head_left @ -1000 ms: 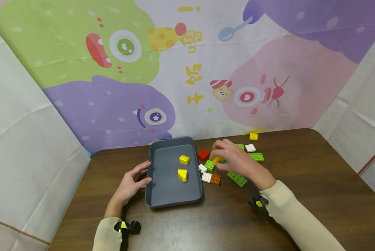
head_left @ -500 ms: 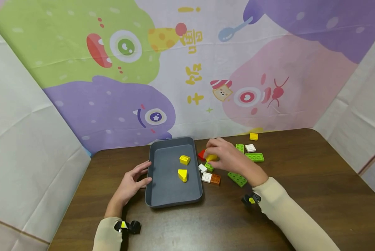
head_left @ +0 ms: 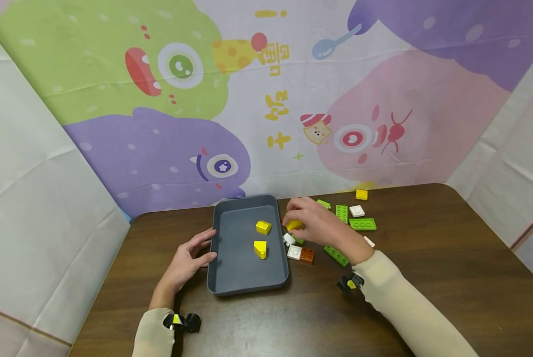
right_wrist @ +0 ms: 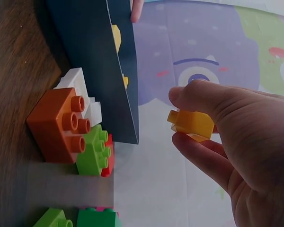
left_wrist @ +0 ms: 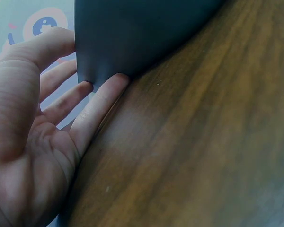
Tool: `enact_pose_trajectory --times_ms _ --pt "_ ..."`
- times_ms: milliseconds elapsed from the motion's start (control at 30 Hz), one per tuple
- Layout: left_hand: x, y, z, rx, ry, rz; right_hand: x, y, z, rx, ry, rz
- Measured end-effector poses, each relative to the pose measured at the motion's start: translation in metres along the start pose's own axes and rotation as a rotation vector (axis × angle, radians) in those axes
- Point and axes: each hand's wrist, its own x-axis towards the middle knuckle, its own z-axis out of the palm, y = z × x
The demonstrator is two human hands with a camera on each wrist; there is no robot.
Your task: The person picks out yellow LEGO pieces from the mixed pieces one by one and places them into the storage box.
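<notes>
My right hand [head_left: 318,221] pinches a yellow toy brick [right_wrist: 195,124] between thumb and fingertips, held above the table just right of the grey tray [head_left: 230,282]. One stud of that brick shows past the fingers in the right wrist view. Two other yellow bricks, a small one [head_left: 263,227] and a wedge-shaped one [head_left: 260,249], lie inside the tray. With relaxed fingers, my left hand [head_left: 187,262] touches the tray's left side; in the left wrist view several fingertips rest against its dark outer wall [left_wrist: 132,38].
Right of the tray lie a white brick [head_left: 294,252], a brown brick [head_left: 307,255], green bricks [head_left: 362,224], a white square piece [head_left: 357,211] and a yellow one [head_left: 361,194]. A red brick [right_wrist: 107,156] is partly hidden. A printed cloth [head_left: 266,168] hangs behind the table.
My right hand has moved left towards the tray with the yellow brick, uncovering green pieces and a small white piece behind it. My left hand stays at the tray's side.
</notes>
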Motion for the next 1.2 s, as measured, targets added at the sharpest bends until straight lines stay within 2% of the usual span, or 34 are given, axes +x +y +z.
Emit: enact_pose_trajectory --times_ms 267,533,1200 --pt "0.0 0.0 0.0 -0.005 0.002 0.001 0.009 -0.004 0.002 0.016 0.003 -0.029" --pt "0.0 0.0 0.0 0.001 0.002 -0.003 0.018 -0.011 0.004 0.012 -0.052 -0.006" --pt "0.0 0.0 0.0 0.0 0.001 -0.006 0.037 -0.025 0.011 0.046 -0.071 -0.041"
